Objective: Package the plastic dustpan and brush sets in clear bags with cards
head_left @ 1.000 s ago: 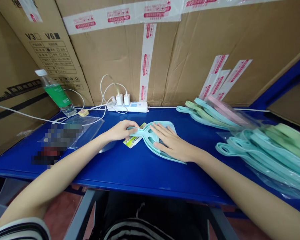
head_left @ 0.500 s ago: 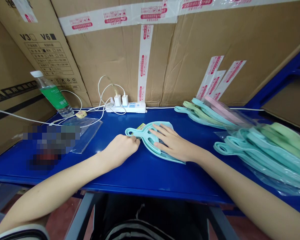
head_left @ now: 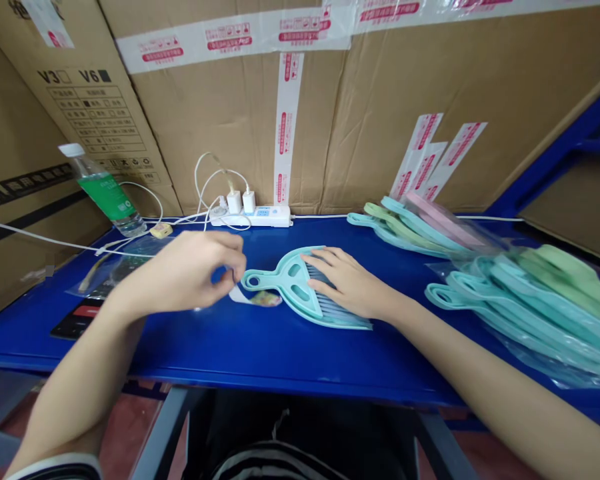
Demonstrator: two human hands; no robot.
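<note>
A mint-green dustpan (head_left: 280, 283) with a matching brush (head_left: 303, 291) nested in it lies on the blue table, its looped handle to the left. My right hand (head_left: 347, 283) rests flat over the brush's grey bristles, fingers spread. Just left of the handle, my left hand (head_left: 203, 270) is raised, thumb and forefinger pinched together. From these fingertips a paper label (head_left: 266, 299) with a white strip trails, blurred, below the handle loop. My left fingertips partly hide the strip's end.
Bagged mint and green dustpan sets (head_left: 525, 307) lie at right, with another bagged pile including pink (head_left: 420, 227) behind. At the back stand a power strip (head_left: 260, 217) with chargers and a water bottle (head_left: 107, 193). A black phone-like object (head_left: 73, 320) lies at left.
My left hand has moved left and up from the handle, drawing the label out from beside it. The dustpan has shifted slightly left and turned a little; my right hand stays on it.
</note>
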